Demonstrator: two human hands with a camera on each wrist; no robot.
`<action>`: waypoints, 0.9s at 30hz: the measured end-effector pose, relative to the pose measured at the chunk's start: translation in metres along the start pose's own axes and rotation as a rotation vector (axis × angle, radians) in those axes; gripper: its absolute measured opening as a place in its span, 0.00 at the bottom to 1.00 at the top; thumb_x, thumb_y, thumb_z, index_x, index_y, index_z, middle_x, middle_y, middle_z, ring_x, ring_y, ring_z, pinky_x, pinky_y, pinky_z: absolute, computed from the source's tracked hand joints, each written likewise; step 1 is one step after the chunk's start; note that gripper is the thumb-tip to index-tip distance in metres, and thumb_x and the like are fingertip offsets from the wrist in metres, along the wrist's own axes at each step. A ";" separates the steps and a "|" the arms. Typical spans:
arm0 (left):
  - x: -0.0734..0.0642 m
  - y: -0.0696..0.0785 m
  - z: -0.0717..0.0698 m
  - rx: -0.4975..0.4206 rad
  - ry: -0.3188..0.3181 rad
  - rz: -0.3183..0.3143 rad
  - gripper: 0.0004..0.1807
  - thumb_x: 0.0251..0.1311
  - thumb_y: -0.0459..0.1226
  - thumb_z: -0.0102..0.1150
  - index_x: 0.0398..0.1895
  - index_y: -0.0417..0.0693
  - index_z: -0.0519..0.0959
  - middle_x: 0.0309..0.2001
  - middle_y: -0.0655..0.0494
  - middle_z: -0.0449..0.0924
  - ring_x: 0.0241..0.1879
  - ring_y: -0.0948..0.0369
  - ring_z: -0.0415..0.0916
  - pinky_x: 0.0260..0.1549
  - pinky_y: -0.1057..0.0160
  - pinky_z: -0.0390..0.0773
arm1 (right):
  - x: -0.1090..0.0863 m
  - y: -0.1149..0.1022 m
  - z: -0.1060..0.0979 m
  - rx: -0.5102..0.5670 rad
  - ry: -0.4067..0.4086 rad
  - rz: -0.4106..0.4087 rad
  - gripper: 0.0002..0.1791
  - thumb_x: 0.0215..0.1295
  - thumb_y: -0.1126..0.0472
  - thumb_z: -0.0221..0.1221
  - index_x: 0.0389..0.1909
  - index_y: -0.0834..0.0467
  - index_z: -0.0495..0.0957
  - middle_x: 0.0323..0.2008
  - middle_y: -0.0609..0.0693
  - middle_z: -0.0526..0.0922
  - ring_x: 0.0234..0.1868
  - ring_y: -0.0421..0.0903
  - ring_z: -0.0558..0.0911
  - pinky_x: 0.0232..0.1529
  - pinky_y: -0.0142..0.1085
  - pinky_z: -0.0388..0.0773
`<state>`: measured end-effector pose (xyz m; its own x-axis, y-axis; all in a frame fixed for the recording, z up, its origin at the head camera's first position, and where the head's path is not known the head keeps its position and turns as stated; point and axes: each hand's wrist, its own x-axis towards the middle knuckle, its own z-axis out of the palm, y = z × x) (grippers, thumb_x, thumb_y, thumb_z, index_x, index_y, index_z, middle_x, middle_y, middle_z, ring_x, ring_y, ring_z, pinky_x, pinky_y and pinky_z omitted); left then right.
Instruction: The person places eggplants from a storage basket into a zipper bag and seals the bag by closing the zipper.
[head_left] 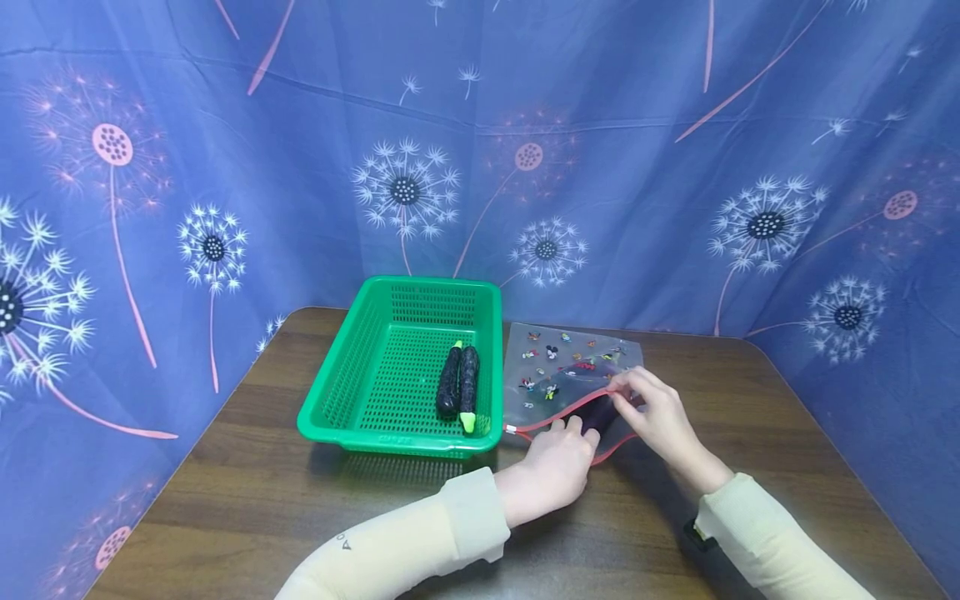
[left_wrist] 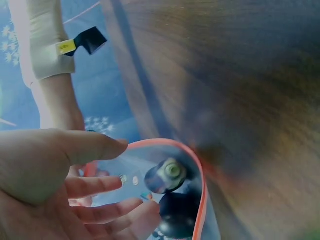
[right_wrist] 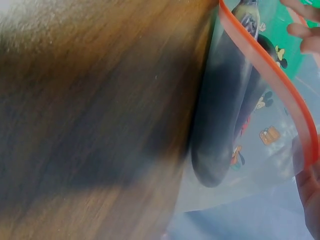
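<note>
Pinching the bag (head_left: 517,354) is the right hand (head_left: 662,415); the left hand (head_left: 553,468) is resting, fingers apart. Two eggplants (left_wrist: 179,215) are sitting bagged, two more eggplants (head_left: 448,383) seemingly awaiting bagging in the basket (head_left: 337,434) at the bag's nine o'clock.

Both of the person's arms (head_left: 405,537) slant inward; the left hand (head_left: 557,461) holds its thumb apart from extended fingers, while the right hand (head_left: 654,414), nearer the desk's (head_left: 225,492) right edge, pinches with bent fingers.
</note>
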<state>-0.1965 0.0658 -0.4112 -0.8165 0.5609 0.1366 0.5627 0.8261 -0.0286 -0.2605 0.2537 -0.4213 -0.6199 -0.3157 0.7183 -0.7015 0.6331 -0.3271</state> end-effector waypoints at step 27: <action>-0.029 -0.071 -0.098 -0.174 0.053 -0.023 0.28 0.56 0.46 0.63 0.60 0.48 0.71 0.51 0.51 0.75 0.45 0.56 0.75 0.43 0.61 0.78 | -0.002 0.001 -0.001 -0.016 -0.012 0.016 0.16 0.45 0.76 0.65 0.30 0.52 0.78 0.28 0.45 0.78 0.30 0.33 0.74 0.30 0.19 0.72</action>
<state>-0.2005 -0.0144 -0.3159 -0.8244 0.5343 0.1870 0.5612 0.8146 0.1467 -0.2594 0.2558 -0.4222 -0.6355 -0.3138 0.7055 -0.6857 0.6495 -0.3287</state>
